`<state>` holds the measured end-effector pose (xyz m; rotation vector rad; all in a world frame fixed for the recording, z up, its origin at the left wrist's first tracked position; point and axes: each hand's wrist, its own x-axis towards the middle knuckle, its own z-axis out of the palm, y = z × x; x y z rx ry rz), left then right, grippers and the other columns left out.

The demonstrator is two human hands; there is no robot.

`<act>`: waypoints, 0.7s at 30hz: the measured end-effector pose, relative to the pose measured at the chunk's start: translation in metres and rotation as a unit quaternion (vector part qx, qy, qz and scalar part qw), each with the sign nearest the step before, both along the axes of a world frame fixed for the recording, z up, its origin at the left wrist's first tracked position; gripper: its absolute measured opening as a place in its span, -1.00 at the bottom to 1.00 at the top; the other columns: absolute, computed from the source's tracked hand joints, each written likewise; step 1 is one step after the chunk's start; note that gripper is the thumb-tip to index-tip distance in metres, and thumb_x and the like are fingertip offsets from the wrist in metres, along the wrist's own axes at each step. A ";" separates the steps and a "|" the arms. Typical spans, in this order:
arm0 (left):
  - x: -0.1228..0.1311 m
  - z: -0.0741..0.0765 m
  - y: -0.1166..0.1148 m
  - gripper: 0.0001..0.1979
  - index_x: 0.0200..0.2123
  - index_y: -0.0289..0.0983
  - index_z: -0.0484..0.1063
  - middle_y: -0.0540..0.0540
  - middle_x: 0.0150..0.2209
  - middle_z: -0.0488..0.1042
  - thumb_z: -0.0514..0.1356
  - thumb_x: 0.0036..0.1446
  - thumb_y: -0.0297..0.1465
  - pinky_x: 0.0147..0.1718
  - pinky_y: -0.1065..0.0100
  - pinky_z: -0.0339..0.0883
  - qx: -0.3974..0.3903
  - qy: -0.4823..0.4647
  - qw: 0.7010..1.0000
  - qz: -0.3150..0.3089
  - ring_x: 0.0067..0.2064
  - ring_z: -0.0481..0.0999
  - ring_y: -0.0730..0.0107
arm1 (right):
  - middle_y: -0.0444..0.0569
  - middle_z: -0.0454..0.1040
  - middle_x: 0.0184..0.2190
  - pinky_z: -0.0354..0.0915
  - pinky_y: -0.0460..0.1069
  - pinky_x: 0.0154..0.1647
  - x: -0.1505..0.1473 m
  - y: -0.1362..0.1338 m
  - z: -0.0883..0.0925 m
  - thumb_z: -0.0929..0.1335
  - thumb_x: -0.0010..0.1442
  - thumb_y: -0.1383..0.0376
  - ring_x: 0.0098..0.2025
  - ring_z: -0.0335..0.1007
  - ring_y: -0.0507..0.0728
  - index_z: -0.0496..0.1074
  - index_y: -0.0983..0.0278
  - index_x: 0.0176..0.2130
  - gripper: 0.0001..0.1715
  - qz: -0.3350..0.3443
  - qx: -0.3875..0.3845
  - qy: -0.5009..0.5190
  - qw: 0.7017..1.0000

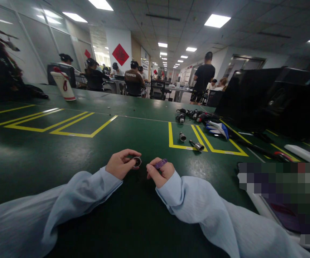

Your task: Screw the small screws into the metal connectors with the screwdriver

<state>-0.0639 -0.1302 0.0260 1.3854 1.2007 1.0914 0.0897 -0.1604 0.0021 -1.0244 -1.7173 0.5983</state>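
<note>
My left hand point(123, 164) is closed on a round metal part point(137, 162), its open dark end turned toward my right side. Fingers and thumb pinch it at the rim. A short gap away, my right hand point(161, 172) is closed around a small tool with a purple see-through handle point(160, 163). The handle sticks out above the knuckles; the working tip is too small or hidden to make out. Both hands are just above the green tabletop point(90, 157). Beyond my right hand lie a short metal fitting point(182, 136) and a longer metal fitting with a thin stem point(197, 146).
Yellow tape outlines point(71, 134) mark the table. Dark cabled parts point(183, 116) and a blue-and-white glove point(217, 129) lie at the back right, near a black monitor point(265, 93). A paper cup point(63, 86) stands back left. Several people are farther off.
</note>
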 end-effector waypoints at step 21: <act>0.005 0.008 -0.021 -0.73 -0.40 -0.38 0.39 -0.05 -0.53 0.51 0.20 -0.30 -0.42 -0.41 0.29 0.46 -0.006 0.041 0.999 -0.024 -0.44 0.52 0.30 | -0.11 0.37 -0.67 0.18 -0.14 -0.52 0.001 -0.009 0.011 0.21 0.10 0.26 -0.59 0.28 -0.02 0.33 0.30 -0.53 -0.74 0.017 0.002 -0.073 0.997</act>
